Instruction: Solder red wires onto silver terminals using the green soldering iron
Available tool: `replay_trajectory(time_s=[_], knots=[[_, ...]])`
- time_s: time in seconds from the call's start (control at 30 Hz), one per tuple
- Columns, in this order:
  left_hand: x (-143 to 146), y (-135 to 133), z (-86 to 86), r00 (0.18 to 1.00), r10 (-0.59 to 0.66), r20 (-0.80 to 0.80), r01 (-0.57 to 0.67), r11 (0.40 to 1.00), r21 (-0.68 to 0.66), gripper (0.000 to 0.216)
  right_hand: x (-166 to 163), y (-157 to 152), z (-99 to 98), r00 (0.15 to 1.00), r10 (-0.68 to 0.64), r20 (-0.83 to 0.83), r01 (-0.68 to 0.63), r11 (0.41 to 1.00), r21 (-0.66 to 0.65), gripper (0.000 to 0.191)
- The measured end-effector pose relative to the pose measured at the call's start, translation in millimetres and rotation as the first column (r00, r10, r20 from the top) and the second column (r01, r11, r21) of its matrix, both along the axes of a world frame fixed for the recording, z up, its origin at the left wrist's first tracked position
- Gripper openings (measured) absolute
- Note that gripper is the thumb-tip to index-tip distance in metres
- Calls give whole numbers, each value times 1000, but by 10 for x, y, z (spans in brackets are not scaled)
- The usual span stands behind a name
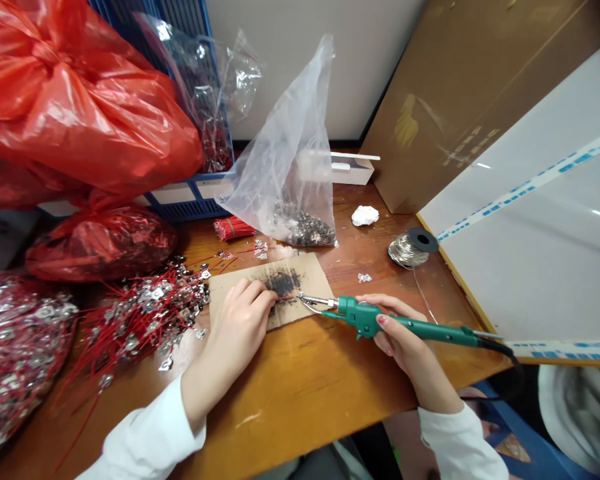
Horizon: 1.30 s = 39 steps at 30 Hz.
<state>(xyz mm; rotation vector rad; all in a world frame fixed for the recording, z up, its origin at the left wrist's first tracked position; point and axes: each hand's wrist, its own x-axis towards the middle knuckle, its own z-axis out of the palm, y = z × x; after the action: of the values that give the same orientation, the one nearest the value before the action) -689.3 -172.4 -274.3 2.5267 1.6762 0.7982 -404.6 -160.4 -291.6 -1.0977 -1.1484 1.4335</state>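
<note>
My right hand [397, 327] is wrapped round a green soldering iron [367, 315] with a trigger and a wire feed tube. Its metal tip reaches left over a piece of scorched cardboard [233, 287]. My left hand [247, 310] rests on that cardboard, fingers pinched on a thin red wire [287, 298] whose far end meets the tip. What lies at the joint is too small to make out. Left of the hand, a heap of red wires with small metal tabs [150, 300] covers the table.
A clear bag of small metal parts [305, 223] stands behind the cardboard, near a bundle of red wires [233, 228]. To the right are a solder spool [413, 248] and a white lump [365, 215]. Red bags [80, 113] and a blue crate [180, 200] fill the left back.
</note>
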Motion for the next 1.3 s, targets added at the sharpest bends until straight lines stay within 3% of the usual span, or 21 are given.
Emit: replay_trajectory(time_s=[1.3], knots=[[-6, 3, -11, 1000, -9, 0, 9, 1000, 10, 17, -2, 21, -28, 1000, -2, -1, 2, 999, 36, 20]])
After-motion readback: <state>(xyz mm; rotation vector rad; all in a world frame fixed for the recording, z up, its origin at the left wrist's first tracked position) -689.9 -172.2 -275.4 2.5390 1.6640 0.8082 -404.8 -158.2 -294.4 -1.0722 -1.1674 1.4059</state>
